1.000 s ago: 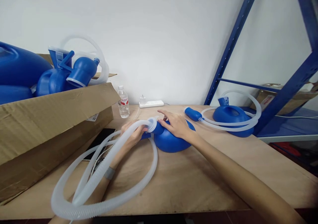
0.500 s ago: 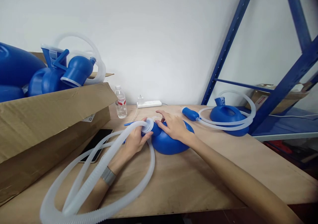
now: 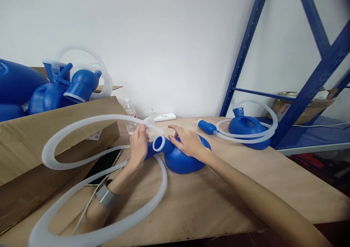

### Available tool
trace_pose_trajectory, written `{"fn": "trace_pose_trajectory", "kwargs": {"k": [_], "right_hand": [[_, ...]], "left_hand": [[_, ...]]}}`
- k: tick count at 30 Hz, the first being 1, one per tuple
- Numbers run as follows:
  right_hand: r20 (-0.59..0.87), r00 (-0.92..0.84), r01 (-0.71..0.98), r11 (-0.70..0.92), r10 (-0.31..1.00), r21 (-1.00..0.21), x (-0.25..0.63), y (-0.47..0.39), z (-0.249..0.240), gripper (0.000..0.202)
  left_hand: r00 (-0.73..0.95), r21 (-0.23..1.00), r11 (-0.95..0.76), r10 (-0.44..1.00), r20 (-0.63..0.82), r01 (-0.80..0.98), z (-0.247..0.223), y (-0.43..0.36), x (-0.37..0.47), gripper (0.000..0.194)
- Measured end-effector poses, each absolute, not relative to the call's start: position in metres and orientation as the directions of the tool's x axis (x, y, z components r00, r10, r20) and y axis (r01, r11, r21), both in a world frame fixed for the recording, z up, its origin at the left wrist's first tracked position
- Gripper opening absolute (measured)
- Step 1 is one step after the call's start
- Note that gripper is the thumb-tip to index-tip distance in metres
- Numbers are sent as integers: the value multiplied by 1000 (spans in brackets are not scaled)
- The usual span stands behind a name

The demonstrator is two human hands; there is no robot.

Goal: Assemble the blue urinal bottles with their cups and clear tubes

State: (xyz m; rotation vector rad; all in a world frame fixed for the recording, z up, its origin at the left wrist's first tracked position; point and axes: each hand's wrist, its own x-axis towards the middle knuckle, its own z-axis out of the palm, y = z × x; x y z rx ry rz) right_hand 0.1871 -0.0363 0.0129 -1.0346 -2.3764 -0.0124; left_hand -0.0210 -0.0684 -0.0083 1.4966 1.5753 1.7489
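My left hand pinches the clear corrugated hose near its end, just left of the blue bottle's round neck opening. The hose loops widely over the table's left part and above my left forearm. My right hand rests on top of the blue bottle, its fingers bent over the side by the neck. That neck points toward me with its pale rim uncovered. Another blue part lies beside the neck, partly behind my left hand.
An open cardboard box with blue bottles stands at left. A water bottle, a power strip and a dark phone lie nearby. Another blue bottle with coiled hose sits right, beside a blue shelf frame.
My left hand has lifted the hose end off the bottle neck and moved left, so the round opening now shows. The hose loop has swung up. My right hand stays on the bottle.
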Motion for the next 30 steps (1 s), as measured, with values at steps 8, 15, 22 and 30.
{"fn": "trace_pose_trajectory", "kwargs": {"k": [8, 15, 22, 30], "right_hand": [[493, -542, 705, 687, 681, -174, 188, -34, 12, 41], [494, -504, 787, 613, 708, -75, 201, -18, 12, 35], [478, -496, 814, 580, 725, -35, 204, -15, 11, 40], [504, -470, 821, 568, 725, -51, 205, -20, 9, 37]], "left_hand": [[-151, 834, 86, 989, -3, 545, 20, -53, -34, 48], [154, 926, 210, 951, -268, 315, 10, -78, -26, 49], [210, 996, -39, 976, 57, -86, 10, -98, -10, 62], [78, 486, -505, 746, 661, 714, -13, -85, -7, 26]]}}
